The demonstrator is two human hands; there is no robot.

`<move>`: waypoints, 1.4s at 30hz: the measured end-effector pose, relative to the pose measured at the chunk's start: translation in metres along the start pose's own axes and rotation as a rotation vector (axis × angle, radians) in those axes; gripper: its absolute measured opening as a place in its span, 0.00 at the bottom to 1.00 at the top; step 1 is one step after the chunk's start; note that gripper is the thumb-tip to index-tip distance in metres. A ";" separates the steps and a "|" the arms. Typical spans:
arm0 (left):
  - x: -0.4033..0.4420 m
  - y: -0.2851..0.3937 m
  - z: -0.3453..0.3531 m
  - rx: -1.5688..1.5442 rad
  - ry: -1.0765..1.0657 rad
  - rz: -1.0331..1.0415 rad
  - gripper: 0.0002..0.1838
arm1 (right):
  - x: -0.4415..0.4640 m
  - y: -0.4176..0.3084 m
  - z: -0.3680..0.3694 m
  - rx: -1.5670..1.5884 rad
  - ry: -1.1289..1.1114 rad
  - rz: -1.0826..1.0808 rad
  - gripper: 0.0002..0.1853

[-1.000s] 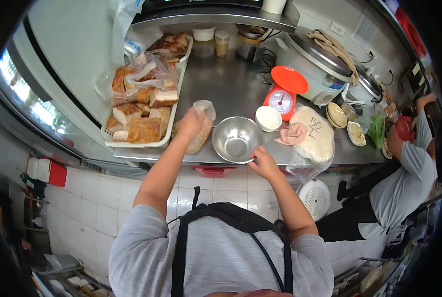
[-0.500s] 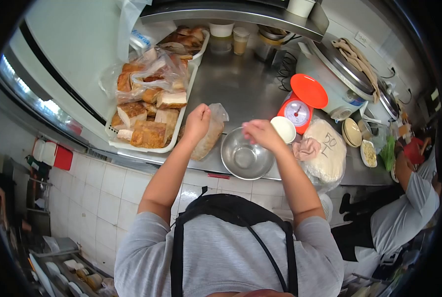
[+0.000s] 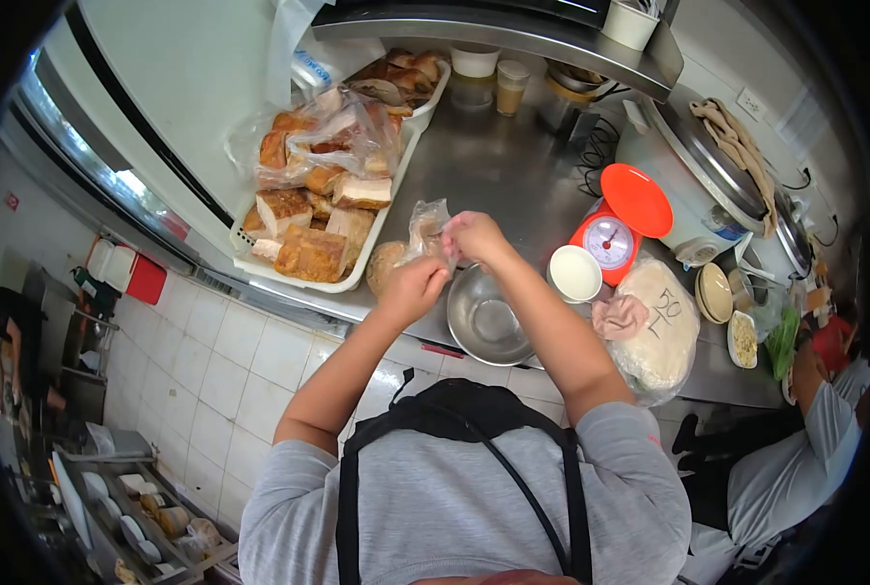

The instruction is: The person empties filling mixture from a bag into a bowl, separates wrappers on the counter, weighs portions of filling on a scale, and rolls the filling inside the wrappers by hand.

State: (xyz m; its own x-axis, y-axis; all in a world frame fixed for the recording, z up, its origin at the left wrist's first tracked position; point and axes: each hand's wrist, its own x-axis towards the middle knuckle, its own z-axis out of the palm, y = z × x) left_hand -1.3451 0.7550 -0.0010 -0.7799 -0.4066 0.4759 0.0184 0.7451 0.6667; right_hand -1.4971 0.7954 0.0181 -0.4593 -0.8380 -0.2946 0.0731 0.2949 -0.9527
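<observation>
Right hand [image 3: 476, 237] joined left hand [image 3: 417, 290], both gripping bag [image 3: 419, 235].

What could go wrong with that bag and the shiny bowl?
The plastic bag might tear or spill, because the left hand and right hand are working at its thin top.

The metal bowl might get bumped, since the right forearm reaches over it. It is also by the counter's front edge, so a knock could send it to the floor.

The white bowl is close to that arm too, so an elbow might nudge it into the red scale.
</observation>
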 end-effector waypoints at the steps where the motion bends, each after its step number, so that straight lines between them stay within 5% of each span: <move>1: -0.005 -0.004 0.003 -0.067 -0.095 -0.146 0.04 | 0.001 0.003 0.001 0.174 0.036 -0.015 0.04; 5: -0.001 -0.019 0.000 -0.396 -0.228 -0.757 0.06 | 0.006 0.003 0.002 0.593 0.081 -0.042 0.03; 8: 0.022 -0.037 -0.011 -0.195 0.187 -0.472 0.13 | 0.014 0.012 -0.001 0.666 0.105 -0.034 0.02; 11: 0.050 -0.076 0.009 0.224 0.294 -0.292 0.21 | 0.012 0.013 0.002 0.788 0.095 0.006 0.02; 14: 0.066 -0.057 0.014 0.490 -0.038 -0.502 0.27 | 0.003 -0.001 0.011 0.827 -0.021 -0.008 0.04; 19: 0.087 -0.077 0.004 0.339 0.033 -0.320 0.14 | -0.006 -0.008 0.002 0.708 -0.110 -0.126 0.11; 21: 0.096 -0.072 -0.004 0.269 0.075 -0.254 0.13 | 0.013 0.010 0.006 0.262 0.150 -0.426 0.16; 22: 0.104 -0.076 -0.005 -0.034 0.121 -0.409 0.11 | 0.012 0.009 0.012 0.031 0.273 -0.563 0.18; 24: 0.122 -0.081 -0.009 -0.648 0.220 -0.695 0.10 | 0.006 0.002 0.010 -0.122 0.241 -0.463 0.24; 29: 0.130 -0.016 -0.053 -0.750 0.031 -0.768 0.08 | 0.037 -0.010 0.012 -0.813 0.342 -0.750 0.24; 32: 0.140 -0.010 -0.062 -0.812 -0.078 -0.684 0.08 | 0.036 -0.047 0.005 -0.230 -0.090 -0.403 0.17; 33: 0.144 -0.008 -0.065 -0.825 -0.107 -0.649 0.08 | 0.031 -0.063 0.005 -0.261 -0.080 -0.175 0.15; 36: 0.159 0.001 -0.075 -0.716 -0.187 -0.571 0.11 | 0.055 -0.063 0.002 -0.408 0.244 -0.299 0.12; 38: 0.152 0.003 -0.078 -0.472 -0.150 -0.387 0.13 | 0.055 -0.071 -0.007 0.075 0.219 -0.209 0.12; 42: 0.137 -0.027 -0.075 -0.262 -0.167 -0.185 0.17 | 0.058 -0.077 -0.014 0.280 0.095 -0.210 0.07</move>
State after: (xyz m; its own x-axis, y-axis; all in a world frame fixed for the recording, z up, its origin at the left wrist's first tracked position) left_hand -1.4054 0.6395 0.0890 -0.8759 -0.4142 0.2475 0.0100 0.4974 0.8675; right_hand -1.5420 0.7309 0.0750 -0.5689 -0.8169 -0.0947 0.2023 -0.0274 -0.9789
